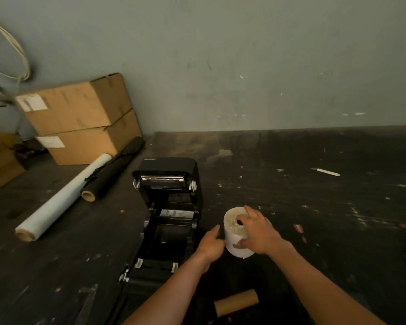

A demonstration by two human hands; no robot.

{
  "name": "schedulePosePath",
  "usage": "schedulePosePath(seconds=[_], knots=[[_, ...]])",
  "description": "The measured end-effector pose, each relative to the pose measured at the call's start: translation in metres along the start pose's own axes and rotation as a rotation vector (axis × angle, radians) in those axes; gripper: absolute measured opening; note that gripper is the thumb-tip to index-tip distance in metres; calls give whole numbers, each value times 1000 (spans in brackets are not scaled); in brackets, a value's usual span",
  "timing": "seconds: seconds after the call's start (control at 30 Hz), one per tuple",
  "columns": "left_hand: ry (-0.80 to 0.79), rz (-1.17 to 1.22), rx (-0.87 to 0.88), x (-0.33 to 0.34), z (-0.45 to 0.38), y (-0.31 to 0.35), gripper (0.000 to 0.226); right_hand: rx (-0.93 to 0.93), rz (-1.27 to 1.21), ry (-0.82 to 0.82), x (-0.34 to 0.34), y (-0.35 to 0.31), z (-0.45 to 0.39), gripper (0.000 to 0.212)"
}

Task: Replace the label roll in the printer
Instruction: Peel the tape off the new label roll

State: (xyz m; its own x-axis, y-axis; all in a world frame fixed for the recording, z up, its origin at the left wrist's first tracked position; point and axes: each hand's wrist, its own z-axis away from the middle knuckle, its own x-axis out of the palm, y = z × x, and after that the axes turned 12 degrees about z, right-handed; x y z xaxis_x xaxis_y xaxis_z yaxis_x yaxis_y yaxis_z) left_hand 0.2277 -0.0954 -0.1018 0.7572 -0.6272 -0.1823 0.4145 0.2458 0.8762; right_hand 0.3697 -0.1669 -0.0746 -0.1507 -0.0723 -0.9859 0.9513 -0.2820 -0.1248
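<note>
The right hand grips the label roll from above and from its 3 o'clock side: the index finger reaches over the top rim toward 12 o'clock, another fingertip sits at the core hole, and the thumb presses the white side wall low down, near 6 o'clock. The fingers are spread and curled round the roll, not clenched. The left hand comes in from 7 o'clock with its fingers loosely extended; the fingertips meet the roll's side wall at 9 o'clock, and it seems to pinch at the loose label edge there, though the view is too dim to be sure.

The roll stands on end on the dark table, its core opening facing up, just beside the printer at the printer's 3 o'clock. The printer's lid is tipped back toward 12 o'clock and its bay lies open. A bare cardboard core lies on its side at the roll's 6 o'clock, between the forearms.

Toward 10 o'clock lie a white film roll and a black roll, side by side, with two stacked boxes behind them against the wall.
</note>
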Motion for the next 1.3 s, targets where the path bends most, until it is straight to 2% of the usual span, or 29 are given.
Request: schedulePosePath(seconds=[0.13, 0.23, 0.4, 0.47, 0.53, 0.6, 0.63, 0.77, 0.93, 1.1, 1.2, 1.23, 1.3], knots=[[-79, -35, 39, 6, -3, -2, 62, -2, 45, -12, 9, 9, -15, 75], [-77, 20, 35, 9, -4, -4, 60, -26, 61, -23, 13, 13, -14, 71], [-75, 69, 36, 7, 0, -5, 56, -21, -71, -46, 4, 12, -6, 69], [-56, 128, 47, 0, 5, -7, 74, 78, -275, -24, -5, 11, -2, 62], [-78, 212, 54, -7, 10, -10, 92, 267, -648, -5, -15, 11, 4, 52], [-134, 264, 105, -11, 14, -12, 88, 438, -1066, -79, -22, 13, 10, 47], [-161, 272, 125, -11, 17, -11, 89, 487, -1199, -126, -24, 16, 15, 48], [-231, 270, 204, -8, 24, -3, 100, 494, -1419, -262, -28, 25, 32, 57], [-220, 296, 198, -7, 28, 0, 119, 489, -1391, -350, -20, 30, 44, 65], [-177, 346, 64, 4, 29, -4, 79, 601, -1295, -389, -3, 28, 51, 63], [-143, 351, -16, 10, 28, -7, 73, 575, -1124, -419, 4, 27, 55, 61], [-134, 353, -39, 12, 28, -8, 69, 543, -1039, -386, 6, 26, 57, 60], [-120, 349, -83, 13, 28, -9, 64, 421, -780, -209, 12, 29, 60, 52]])
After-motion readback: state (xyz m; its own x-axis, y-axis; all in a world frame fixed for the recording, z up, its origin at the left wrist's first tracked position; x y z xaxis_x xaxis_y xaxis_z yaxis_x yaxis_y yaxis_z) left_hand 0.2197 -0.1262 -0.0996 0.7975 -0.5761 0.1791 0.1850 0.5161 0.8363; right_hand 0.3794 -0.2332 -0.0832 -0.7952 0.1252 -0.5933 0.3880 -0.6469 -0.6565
